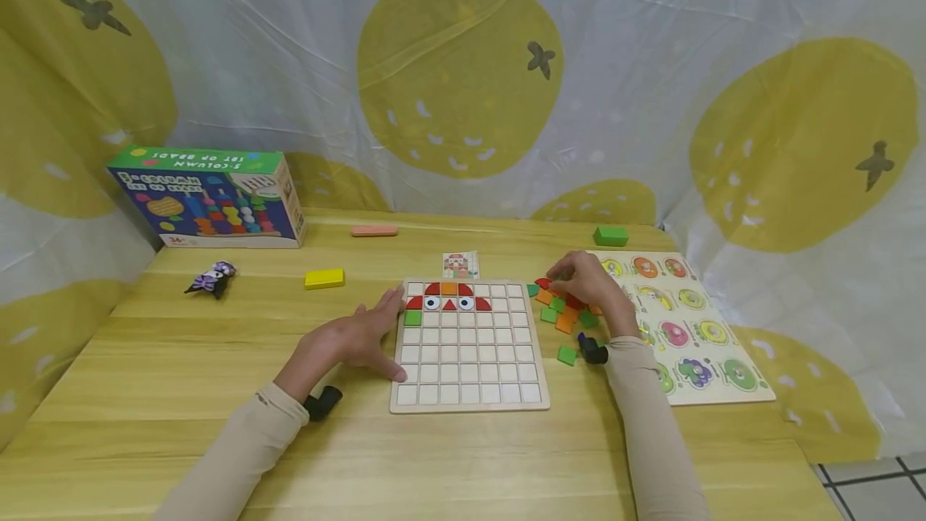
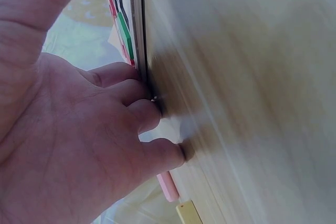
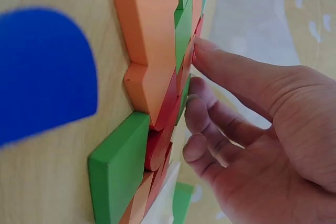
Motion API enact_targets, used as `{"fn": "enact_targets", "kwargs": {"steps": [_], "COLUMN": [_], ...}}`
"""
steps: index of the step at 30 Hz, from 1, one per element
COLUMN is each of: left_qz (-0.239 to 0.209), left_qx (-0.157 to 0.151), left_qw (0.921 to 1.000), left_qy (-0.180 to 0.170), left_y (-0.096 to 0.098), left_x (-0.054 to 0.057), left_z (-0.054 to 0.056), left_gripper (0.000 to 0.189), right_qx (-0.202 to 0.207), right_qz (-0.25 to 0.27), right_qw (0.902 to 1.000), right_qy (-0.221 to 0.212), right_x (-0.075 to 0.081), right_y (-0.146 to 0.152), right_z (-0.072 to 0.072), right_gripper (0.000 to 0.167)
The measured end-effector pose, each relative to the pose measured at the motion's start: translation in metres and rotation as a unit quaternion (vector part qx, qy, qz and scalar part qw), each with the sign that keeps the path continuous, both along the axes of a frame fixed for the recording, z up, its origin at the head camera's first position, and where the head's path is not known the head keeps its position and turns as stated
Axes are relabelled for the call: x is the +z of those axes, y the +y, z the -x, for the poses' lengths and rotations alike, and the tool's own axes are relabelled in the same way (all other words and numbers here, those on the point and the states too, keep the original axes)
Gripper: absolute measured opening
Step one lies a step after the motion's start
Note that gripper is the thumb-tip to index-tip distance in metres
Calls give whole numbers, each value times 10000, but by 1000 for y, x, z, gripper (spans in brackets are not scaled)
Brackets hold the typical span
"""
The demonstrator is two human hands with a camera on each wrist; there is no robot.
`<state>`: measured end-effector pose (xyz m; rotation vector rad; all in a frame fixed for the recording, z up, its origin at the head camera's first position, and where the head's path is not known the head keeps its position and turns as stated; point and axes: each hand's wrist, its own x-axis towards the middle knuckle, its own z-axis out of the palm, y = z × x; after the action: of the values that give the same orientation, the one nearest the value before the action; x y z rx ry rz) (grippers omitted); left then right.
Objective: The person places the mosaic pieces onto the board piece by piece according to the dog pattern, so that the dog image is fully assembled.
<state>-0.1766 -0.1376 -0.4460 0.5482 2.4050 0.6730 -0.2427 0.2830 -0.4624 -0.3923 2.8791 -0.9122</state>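
A wooden grid board (image 1: 470, 406) lies in front of me. Its top rows hold red curved tiles, an orange tile (image 1: 448, 289), two eye tiles (image 1: 466, 303) and a red triangle; a green tile (image 1: 412, 317) sits below them at the left. My left hand (image 1: 356, 336) rests at the board's left edge, thumb and fingers spread along it. On the right, my right hand (image 1: 584, 280) is over a heap of loose tiles (image 1: 567, 320). Its thumb tip touches a red tile (image 1: 542, 283) at the heap's far side; I cannot tell whether the hidden index finger pinches it.
A small pattern card (image 1: 460, 264) lies behind the board. A fruit puzzle board (image 1: 712, 320) is at the right, partly behind my forearm. Farther off are a green block (image 1: 611, 236), a yellow block (image 1: 324, 279), a pink stick (image 1: 374, 231), a dark hair clip (image 1: 211, 279) and a toy box (image 1: 210, 199).
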Motion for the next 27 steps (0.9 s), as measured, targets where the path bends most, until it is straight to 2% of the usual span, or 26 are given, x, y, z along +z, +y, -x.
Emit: {"fn": "enact_targets", "kwargs": {"steps": [20,27], "left_qz": [55,110], "left_qx": [-36,-38], "left_qw": [10000,9999], "left_qy": [30,51], "left_y": [1,1], "left_x": [-1,1], "left_z": [-1,-1], "left_gripper": [138,138], "right_qx": [111,-40], "right_qz": [-123,-131], "right_qw": [9998,9997], "right_qy": [-126,-225], "right_x": [-4,-3], "right_y": [1,-3], "right_z": [5,6], "right_gripper": [13,11]}}
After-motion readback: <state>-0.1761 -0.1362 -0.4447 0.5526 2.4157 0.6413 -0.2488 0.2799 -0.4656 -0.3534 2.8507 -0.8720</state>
